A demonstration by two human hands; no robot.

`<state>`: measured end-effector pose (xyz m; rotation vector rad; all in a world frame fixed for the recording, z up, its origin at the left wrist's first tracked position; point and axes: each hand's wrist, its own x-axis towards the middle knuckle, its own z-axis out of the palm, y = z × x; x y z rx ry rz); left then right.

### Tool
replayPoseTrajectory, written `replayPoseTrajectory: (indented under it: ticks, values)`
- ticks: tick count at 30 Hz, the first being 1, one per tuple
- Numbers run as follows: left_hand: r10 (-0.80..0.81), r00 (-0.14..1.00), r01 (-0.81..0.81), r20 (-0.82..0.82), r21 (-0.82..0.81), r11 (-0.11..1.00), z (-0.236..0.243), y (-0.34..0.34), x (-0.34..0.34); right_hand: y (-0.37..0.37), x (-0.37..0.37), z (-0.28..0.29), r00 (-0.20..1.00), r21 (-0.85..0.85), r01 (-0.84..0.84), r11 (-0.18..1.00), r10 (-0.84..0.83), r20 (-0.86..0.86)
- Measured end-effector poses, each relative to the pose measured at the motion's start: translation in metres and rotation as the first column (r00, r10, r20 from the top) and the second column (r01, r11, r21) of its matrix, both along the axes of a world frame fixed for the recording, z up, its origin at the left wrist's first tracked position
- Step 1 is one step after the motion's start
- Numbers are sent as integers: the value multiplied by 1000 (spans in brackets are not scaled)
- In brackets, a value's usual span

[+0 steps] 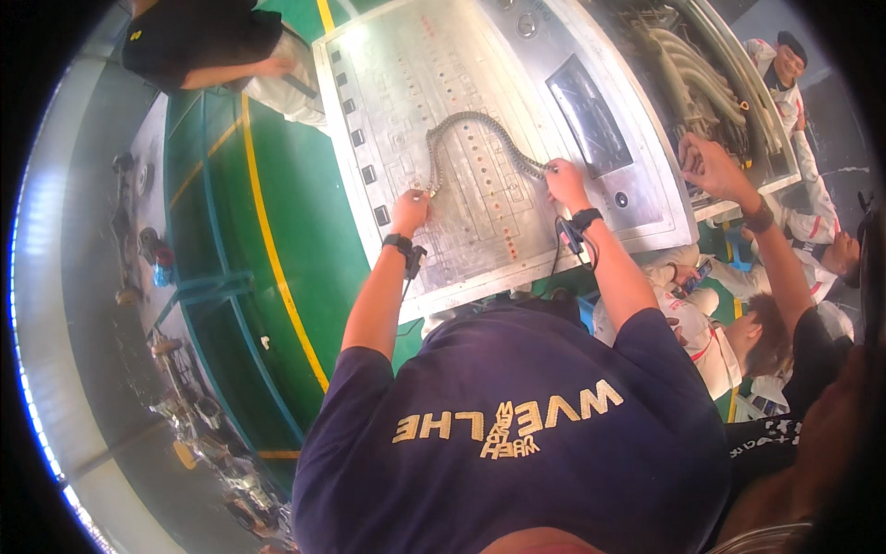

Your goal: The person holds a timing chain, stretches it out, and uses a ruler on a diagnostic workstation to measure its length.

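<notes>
My left hand (409,213) is closed around one end of a long, dark chain (469,115) with a ribbed, linked look. The other end is pinched in my right hand (567,186). Between them the chain arches away from me in a hump. It crosses the face of a silvery metal panel (397,88), which carries printed diagram lines, rows of small sockets and black switches along its left side. Whether the chain rests on the panel all along, I cannot tell. Dark bands with small cabled devices sit on both my wrists.
A dark screen (589,115) is set into the panel's right part. Beyond stands a frame with engine-like parts and thick tubes (697,74). Another person's raised hand (712,166) is near it at right. Someone in black (208,42) stands far left; several people are at right.
</notes>
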<state>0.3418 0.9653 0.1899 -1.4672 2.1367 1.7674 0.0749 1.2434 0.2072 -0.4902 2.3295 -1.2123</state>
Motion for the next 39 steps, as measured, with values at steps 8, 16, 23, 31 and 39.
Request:
replayPoseTrajectory:
  ticks: [8, 16, 23, 31, 39]
  values:
    - [-177, 970, 231, 169, -393, 890, -16, 46, 7, 10, 51, -3, 998, 26, -7, 1000, 5, 61]
    - [-124, 964, 222, 233, -461, 859, -24, 31, 51, -17, 78, -13, 942, 66, -280, 958, 288, -171]
    - [-74, 994, 107, 86, -485, 868, -21, 53, 36, -17, 71, -14, 984, 18, -130, 991, 126, 128]
    - [-88, 974, 177, 211, -453, 874, 0, 75, 46, -18, 71, -1, 972, 8, -139, 990, 135, 192]
    - [-247, 902, 374, 354, -357, 856, 28, 102, 35, -8, 77, -27, 984, 29, -179, 983, 179, -4]
